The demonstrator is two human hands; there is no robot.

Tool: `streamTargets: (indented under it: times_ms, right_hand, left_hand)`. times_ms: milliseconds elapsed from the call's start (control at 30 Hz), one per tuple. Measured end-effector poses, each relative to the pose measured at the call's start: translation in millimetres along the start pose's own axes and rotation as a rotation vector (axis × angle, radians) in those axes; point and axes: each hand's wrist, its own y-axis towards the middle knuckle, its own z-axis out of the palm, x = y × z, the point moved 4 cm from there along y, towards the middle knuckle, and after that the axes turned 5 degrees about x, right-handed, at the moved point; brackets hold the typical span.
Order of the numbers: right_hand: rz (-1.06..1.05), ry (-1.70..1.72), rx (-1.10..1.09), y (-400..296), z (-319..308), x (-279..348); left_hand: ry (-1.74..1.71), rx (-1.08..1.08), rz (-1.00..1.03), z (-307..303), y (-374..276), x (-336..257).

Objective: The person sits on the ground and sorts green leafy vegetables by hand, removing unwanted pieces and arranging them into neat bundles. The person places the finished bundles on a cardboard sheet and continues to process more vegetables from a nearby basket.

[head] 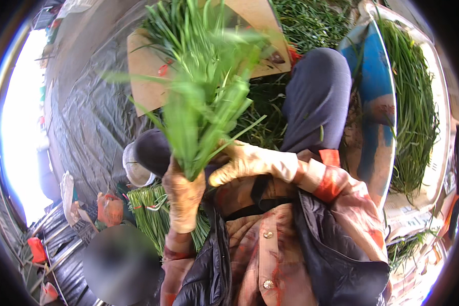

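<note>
My left hand (183, 195), in a worn, stained glove, is closed around the lower end of a bunch of long flat green leaves (199, 122), which look like garlic chives. The bunch points away from me and is blurred by motion. My right hand (248, 162), also gloved, lies just right of the bunch's lower end, its thumb and fingers apart; the leaves partly hide its fingertips, and no hold on them shows. Beyond, more leaves (160, 26) lie over a tan board (147, 69) that has small red ties on it.
Bundled green stalks (149, 206) with a tie lie at my left side, near a white container (135, 166). On the right, a blue and tan panel (375, 103) stands beside a heap of long leaves (413, 107). Loose leaves (313, 23) cover the ground beyond my knee.
</note>
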Motion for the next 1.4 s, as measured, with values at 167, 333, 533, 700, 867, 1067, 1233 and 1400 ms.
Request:
streamTargets:
  times_ms: [167, 333, 533, 700, 867, 1067, 1233, 1400]
  right_hand:
    - [-0.126, 0.194, -0.276, -2.6, -9.3, -8.0]
    - [-0.029, 0.246, -0.243, -25.7, -22.5, -12.5]
    - [-0.229, 0.112, 0.119, -46.3, -32.8, 8.4]
    - [-0.004, 0.046, 0.172, -43.9, -40.3, 8.4]
    - [0.097, 0.295, 0.074, -32.1, -57.6, -17.9]
    - [-0.338, 0.423, -0.602, -47.1, -104.8, 67.8]
    - [-0.701, 0.055, -0.755, -92.8, -125.4, 123.6]
    - [-0.616, -0.937, -0.717, -79.9, -39.9, 147.6]
  left_hand:
    - [0.114, 0.134, 0.086, 37.9, -8.5, -16.7]
    - [-0.332, 0.561, -0.012, 17.2, -0.8, -1.6]
    - [-0.470, 1.184, -0.181, 23.4, 41.1, -2.7]
    - [-0.776, 1.095, -0.131, 60.1, 23.3, -2.4]
    - [-1.077, 1.074, -0.444, 56.1, 16.4, -2.1]
    - [-0.976, 0.942, -0.504, 4.4, 14.4, -1.1]
    - [-1.007, 0.861, -0.532, -15.6, 3.3, 6.2]
    - [-0.715, 0.819, -0.525, -18.6, 10.7, -7.5]
